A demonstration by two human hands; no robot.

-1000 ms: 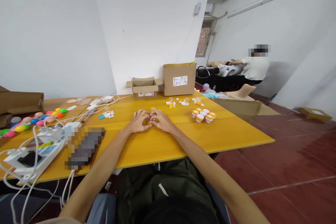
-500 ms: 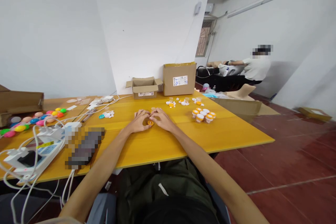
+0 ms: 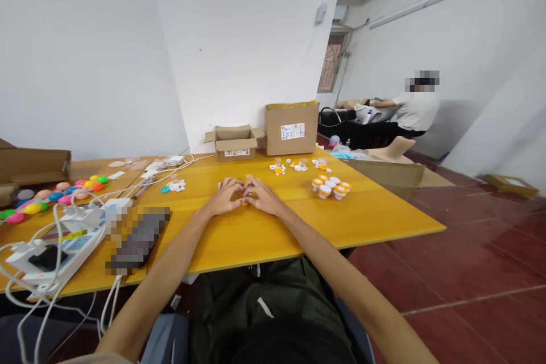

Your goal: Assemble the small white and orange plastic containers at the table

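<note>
My left hand and my right hand meet over the middle of the yellow tabletop, their fingers and thumbs drawn together. Between the fingertips is a small orange round piece, mostly covered by the fingers; it looks like a lid or ring. Just behind the fingers, partly hidden, is a small clear plastic cup. Whether both hands press equally on the orange piece is hard to see.
To the right stands a cluster of small cups with orange-and-white lids. Loose white and orange parts lie behind. Further back are an open carton and a taller box. Leftward are a phone, power strips and colourful balls.
My fingers and thumbs have drawn in closer over the orange piece, so less of it shows. The far person's head and arm have shifted slightly.
</note>
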